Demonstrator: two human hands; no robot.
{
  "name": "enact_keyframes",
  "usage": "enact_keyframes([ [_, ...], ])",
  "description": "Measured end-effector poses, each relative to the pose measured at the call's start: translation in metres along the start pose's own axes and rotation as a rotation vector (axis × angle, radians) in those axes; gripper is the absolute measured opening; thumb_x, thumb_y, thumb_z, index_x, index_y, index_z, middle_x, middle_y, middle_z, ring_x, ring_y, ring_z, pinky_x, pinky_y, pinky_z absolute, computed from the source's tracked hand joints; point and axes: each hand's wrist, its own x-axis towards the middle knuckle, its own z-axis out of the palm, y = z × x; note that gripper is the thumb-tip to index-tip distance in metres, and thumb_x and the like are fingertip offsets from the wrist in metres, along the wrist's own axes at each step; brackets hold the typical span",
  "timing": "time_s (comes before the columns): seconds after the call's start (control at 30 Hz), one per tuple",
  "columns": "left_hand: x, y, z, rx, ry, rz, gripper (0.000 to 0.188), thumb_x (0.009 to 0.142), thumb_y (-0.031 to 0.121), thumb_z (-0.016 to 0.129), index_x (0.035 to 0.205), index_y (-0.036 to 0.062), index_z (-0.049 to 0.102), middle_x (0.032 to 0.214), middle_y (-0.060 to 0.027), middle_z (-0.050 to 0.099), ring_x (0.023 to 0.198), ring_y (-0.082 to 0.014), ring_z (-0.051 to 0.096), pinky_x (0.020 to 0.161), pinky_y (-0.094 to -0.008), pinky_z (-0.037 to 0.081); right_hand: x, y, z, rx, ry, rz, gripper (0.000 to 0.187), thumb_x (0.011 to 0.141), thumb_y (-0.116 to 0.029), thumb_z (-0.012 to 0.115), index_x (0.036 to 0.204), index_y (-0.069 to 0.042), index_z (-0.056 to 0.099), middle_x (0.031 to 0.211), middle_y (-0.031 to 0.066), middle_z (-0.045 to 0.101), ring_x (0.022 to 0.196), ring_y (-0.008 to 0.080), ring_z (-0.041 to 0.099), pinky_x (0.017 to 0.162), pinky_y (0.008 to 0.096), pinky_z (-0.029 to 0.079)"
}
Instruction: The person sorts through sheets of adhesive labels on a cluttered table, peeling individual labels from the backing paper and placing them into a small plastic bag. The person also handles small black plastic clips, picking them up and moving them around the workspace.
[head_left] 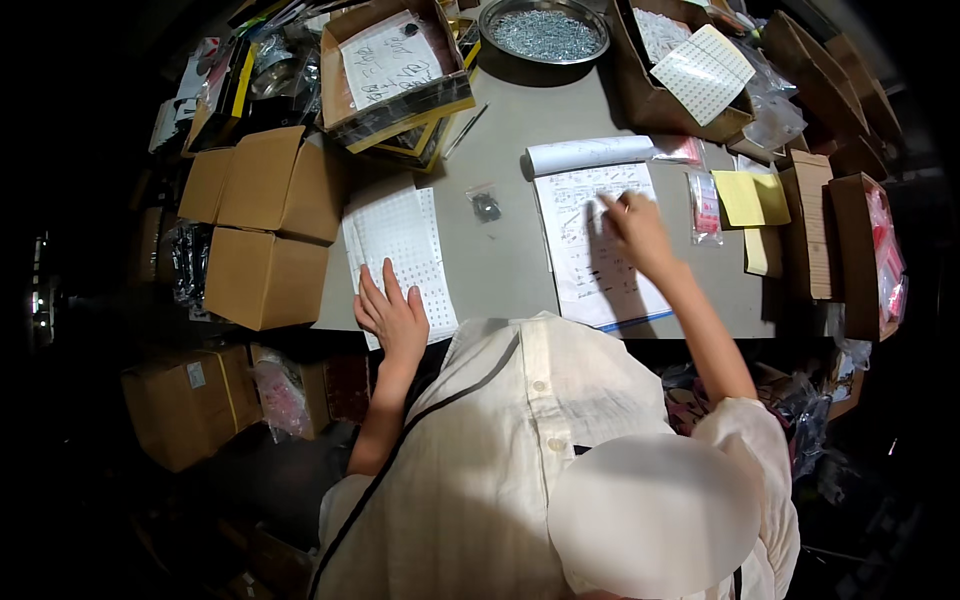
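In the head view, the pad (572, 262) lies on the table (490, 270) in front of the person and a little to the right, its long axis running away from the body and its far end leaning slightly left; its top pages (590, 155) are rolled back over that end. The right hand (642, 232) is over the pad's upper part, fingers mostly curled with the foremost pointing left and away; I cannot tell whether it grips anything or touches the paper. To the left, the sheets (400, 225) also run lengthwise away from the body, far ends tipped left. The left hand (396, 320) is laid on their near part, fingers spread, gripping nothing. The pad carries handwritten lines and small marks, too small to read; the sheets carry rows of tiny marks. Handwriting also covers a paper (388, 62) in a far carton (400, 115). Counted: one pad, at least two overlapping sheets, one small bag (486, 205) of dark pieces between them, one thin tool (466, 130), one bowl (545, 35) of small shiny parts, and two yellow papers (750, 198) right of the pad.
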Motion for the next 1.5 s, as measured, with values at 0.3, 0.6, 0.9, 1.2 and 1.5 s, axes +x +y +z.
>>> enact_keyframes([
  [0.3, 0.0, 0.001, 0.002, -0.01, 0.002, 0.021, 0.062, 0.098, 0.026, 0.054, 0.152, 0.003, 0.036, 0.154, -0.0305, 0.028, 0.14, -0.0437, 0.03, 0.113, -0.0571, 0.022, -0.094, -0.022, -0.034, 0.012, -0.416, -0.206, 0.071, 0.087, -0.037, 0.071, 0.151, -0.019, 0.045, 0.154, 0.0199, 0.041, 0.141, 0.0375, 0.039, 0.118, 0.0606, 0.017],
  [0.6, 0.002, 0.003, 0.0, -0.004, 0.012, 0.028, 0.062, 0.097, 0.026, 0.056, 0.152, 0.003, 0.037, 0.154, -0.0314, 0.028, 0.14, -0.0446, 0.03, 0.113, -0.0578, 0.022, -0.078, -0.048, 0.018, -0.026, -0.212, -0.101, 0.071, 0.087, -0.045, 0.07, 0.148, -0.016, 0.046, 0.161, 0.0202, 0.029, 0.147, 0.0407, 0.028, 0.118, 0.0644, 0.012],
  [0.9, 0.001, 0.008, -0.004, 0.048, -0.074, -0.022, 0.063, 0.097, 0.034, 0.059, 0.153, 0.0118, 0.042, 0.16, -0.0257, 0.028, 0.149, -0.0408, 0.021, 0.115, -0.059, 0.014, 0.006, -0.108, 0.051, 0.842, -0.149, 0.137, 0.039, 0.088, -0.015, 0.069, 0.125, -0.007, 0.062, 0.129, 0.0156, 0.059, 0.102, 0.0232, 0.063, 0.09, 0.0363, 0.049],
  [1.2, -0.021, 0.023, -0.019, -0.106, -0.179, -0.025, 0.061, 0.098, 0.027, 0.056, 0.151, 0.0012, 0.039, 0.161, -0.0164, 0.034, 0.151, -0.0311, 0.024, 0.117, -0.0582, 0.007, 0.063, -0.176, 0.097, 1.267, -0.631, 0.562, 0.048, 0.091, -0.032, 0.074, 0.121, 0.002, 0.059, 0.09, 0.0116, 0.07, 0.076, 0.0174, 0.067, 0.064, 0.0333, 0.053],
  [1.5, -0.02, 0.012, -0.029, -0.223, -0.16, 0.066, 0.058, 0.09, 0.019, 0.062, 0.143, -0.0004, 0.047, 0.154, -0.0171, 0.042, 0.147, -0.0292, 0.032, 0.118, -0.0567, 0.008, 0.078, -0.204, 0.105, 0.639, -0.456, 0.229, 0.051, 0.086, -0.048, 0.073, 0.085, 0.003, 0.067, 0.08, 0.0236, 0.07, 0.08, 0.0385, 0.07, 0.073, 0.0456, 0.053],
])
